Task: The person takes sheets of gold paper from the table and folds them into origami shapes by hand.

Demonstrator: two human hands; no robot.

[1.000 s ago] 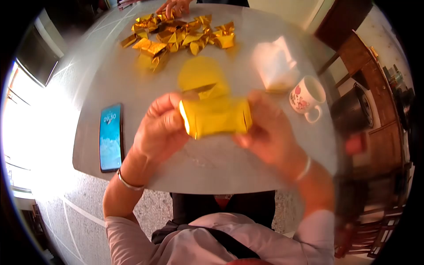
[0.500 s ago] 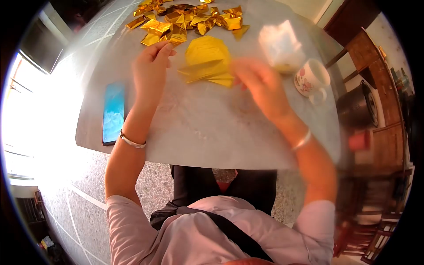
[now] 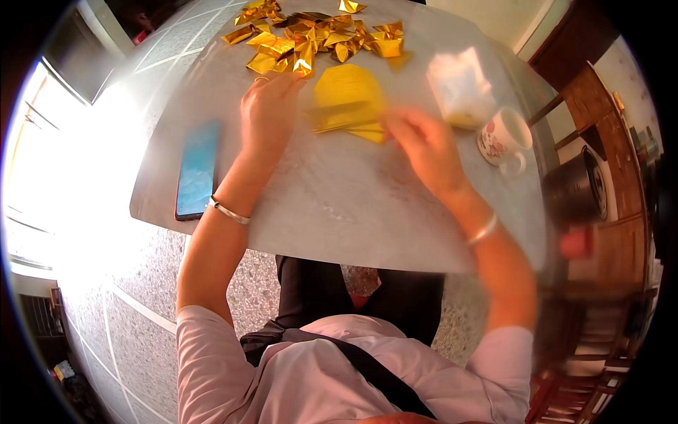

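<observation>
My left hand (image 3: 270, 116) is at the near edge of a pile of folded gold foil papers (image 3: 342, 39), its fingers pinched. A shiny folded gold paper (image 3: 304, 54) stands at its fingertips and appears to be held there. A stack of yellow paper sheets (image 3: 349, 88) lies flat just right of this hand, its near sheets fanned out. At the stack's right edge is my right hand (image 3: 427, 145), blurred, with thumb and fingers drawn together. What lies between those fingertips is hidden.
On the grey table (image 3: 339, 205), a phone (image 3: 196, 173) with a lit blue screen lies left of my left forearm. A white plastic packet (image 3: 460, 85) and a patterned white mug (image 3: 501, 134) stand to the right. Wooden furniture (image 3: 618, 177) is beyond the table.
The whole view has shifted slightly, so the table items appear farther right. An upright gold paper now shows at my left fingertips. My right hand stays by the stack's right edge.
</observation>
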